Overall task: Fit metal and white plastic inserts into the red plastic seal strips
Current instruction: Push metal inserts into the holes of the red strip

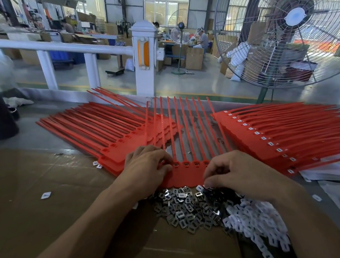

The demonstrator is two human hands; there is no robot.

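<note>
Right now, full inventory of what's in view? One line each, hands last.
Red plastic seal strip sheet: one, red, centre, under both hands.
Left stack of red seal strips: one stack, red, left of centre.
Right stack of red seal strips: one stack, red with white inserts fitted, right.
Metal inserts: a heap, silver, near the sheet's front edge.
White plastic inserts: a heap, white, right of the metal heap.
Brown cardboard sheet: one, brown, covering the bench.
Large pedestal fan: one, grey, upper right.
White railing: one, white, behind the bench.
Left hand: resting on the sheet.
Right hand: fingers curled at the sheet's right end.
</note>
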